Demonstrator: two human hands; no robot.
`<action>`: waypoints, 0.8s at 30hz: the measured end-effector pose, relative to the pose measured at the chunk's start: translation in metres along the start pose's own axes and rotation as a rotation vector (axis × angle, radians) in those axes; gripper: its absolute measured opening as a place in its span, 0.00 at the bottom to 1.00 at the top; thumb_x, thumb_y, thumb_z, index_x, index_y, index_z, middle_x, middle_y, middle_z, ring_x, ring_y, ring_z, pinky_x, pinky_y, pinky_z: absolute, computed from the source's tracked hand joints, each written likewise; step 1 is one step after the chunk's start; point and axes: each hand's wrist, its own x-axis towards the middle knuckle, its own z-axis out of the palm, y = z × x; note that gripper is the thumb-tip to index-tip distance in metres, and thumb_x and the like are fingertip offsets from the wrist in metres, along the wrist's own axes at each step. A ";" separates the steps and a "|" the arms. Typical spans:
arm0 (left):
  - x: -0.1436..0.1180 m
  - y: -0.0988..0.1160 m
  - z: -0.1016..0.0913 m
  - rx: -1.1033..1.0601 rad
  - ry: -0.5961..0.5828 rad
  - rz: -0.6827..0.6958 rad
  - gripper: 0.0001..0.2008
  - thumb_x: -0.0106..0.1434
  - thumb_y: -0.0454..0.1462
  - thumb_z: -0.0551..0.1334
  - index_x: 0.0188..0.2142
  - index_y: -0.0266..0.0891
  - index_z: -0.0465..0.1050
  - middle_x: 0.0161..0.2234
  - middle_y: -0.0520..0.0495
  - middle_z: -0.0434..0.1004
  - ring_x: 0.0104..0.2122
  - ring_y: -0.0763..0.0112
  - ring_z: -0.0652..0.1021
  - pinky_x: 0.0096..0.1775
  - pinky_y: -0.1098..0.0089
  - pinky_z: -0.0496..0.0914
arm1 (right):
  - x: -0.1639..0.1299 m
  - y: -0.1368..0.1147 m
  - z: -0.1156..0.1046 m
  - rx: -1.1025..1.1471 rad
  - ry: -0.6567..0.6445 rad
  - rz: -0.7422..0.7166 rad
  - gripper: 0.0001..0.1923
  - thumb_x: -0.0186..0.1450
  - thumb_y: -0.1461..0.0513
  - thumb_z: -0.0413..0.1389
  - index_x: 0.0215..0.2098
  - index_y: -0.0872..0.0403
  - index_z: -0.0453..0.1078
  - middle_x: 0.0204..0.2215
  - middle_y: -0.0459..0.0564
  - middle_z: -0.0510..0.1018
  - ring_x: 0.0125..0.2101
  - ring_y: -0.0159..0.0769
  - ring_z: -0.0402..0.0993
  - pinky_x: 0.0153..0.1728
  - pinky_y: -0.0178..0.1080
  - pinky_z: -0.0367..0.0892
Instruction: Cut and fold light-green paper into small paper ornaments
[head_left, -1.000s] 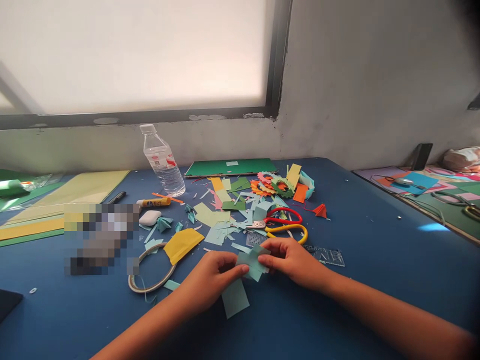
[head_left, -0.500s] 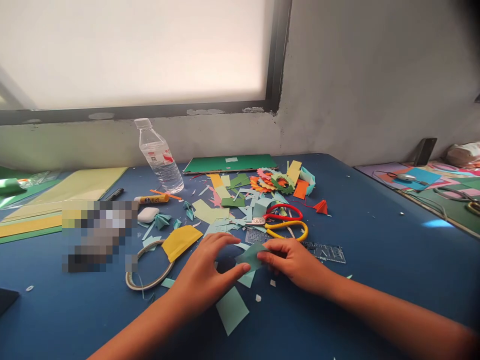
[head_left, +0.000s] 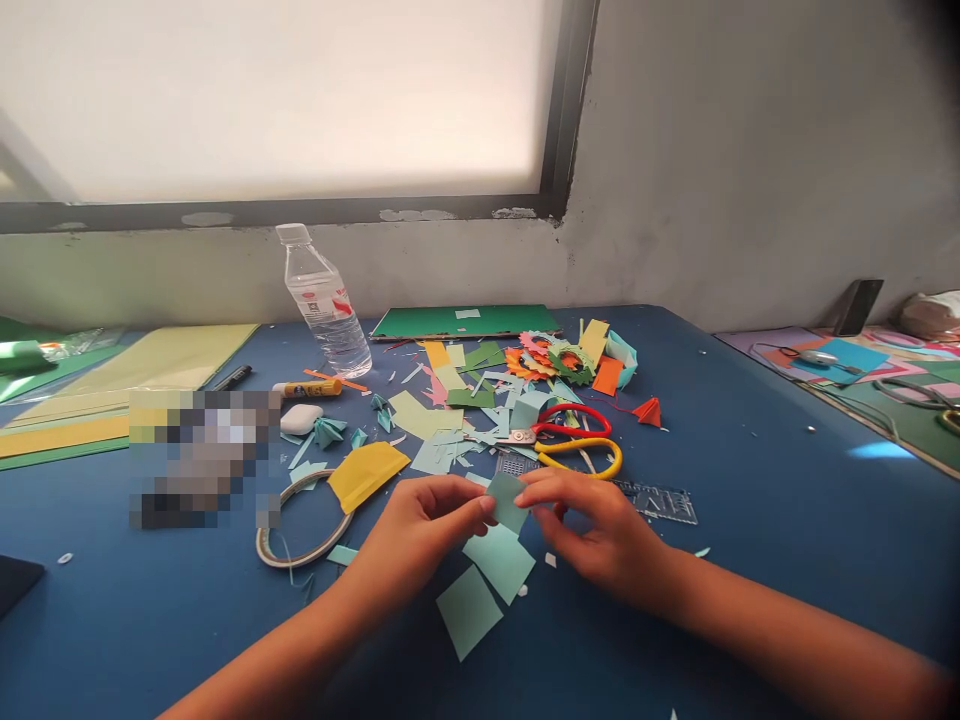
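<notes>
Pinching a small mint-green paper piece (head_left: 508,500) between them, the left hand (head_left: 420,535) and right hand (head_left: 600,530) hold it just above the blue worktop (head_left: 750,560), fingers closed on its edges. Two larger mint-green paper squares (head_left: 487,585) lie directly below. Red and yellow scissors (head_left: 570,443) rest just behind, among coloured paper scraps. A clear water bottle (head_left: 326,305) stands farther back; its red-and-white label is too small to read.
</notes>
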 end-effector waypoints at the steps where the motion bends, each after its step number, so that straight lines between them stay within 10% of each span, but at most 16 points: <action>1: 0.000 0.001 0.001 -0.013 -0.007 -0.008 0.12 0.55 0.45 0.63 0.27 0.37 0.76 0.23 0.50 0.77 0.26 0.69 0.75 0.29 0.72 0.68 | 0.000 0.000 0.000 -0.036 -0.005 -0.050 0.09 0.64 0.66 0.51 0.40 0.50 0.71 0.40 0.50 0.77 0.37 0.35 0.75 0.36 0.35 0.70; 24: -0.010 -0.005 0.014 -0.085 -0.146 0.101 0.13 0.57 0.39 0.65 0.41 0.40 0.79 0.34 0.48 0.83 0.38 0.60 0.80 0.38 0.70 0.73 | 0.000 -0.016 0.004 0.181 0.043 0.331 0.07 0.60 0.57 0.60 0.32 0.52 0.75 0.27 0.46 0.80 0.28 0.33 0.74 0.30 0.32 0.69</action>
